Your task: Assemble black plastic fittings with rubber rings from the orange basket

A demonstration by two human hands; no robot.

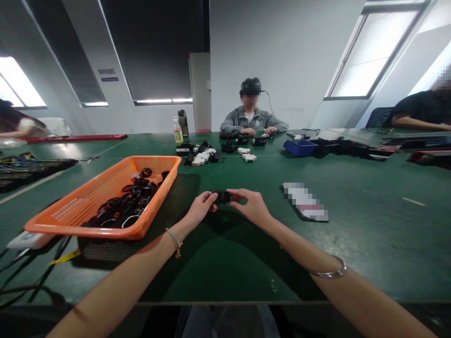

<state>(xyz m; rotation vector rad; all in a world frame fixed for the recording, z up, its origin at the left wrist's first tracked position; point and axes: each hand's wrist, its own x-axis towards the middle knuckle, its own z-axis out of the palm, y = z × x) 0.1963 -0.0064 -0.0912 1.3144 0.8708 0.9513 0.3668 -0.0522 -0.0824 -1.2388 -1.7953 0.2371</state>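
Note:
Both my hands meet over the green table (359, 225), pinching one small black part (221, 196) between them. My left hand (200, 209) grips its left end with curled fingers. On the part's right end my right hand (251, 205) is closed with thumb and fingers. An orange basket (88, 197) to the left holds several black ring-shaped parts (130, 202).
A flat card-like object (305, 202) lies right of my hands. Across the table a person in a grey jacket (252, 121) handles black and white parts (202, 154). A bottle (178, 130) and a blue bin (300, 147) stand farther back. Cables (31, 277) trail at the near left.

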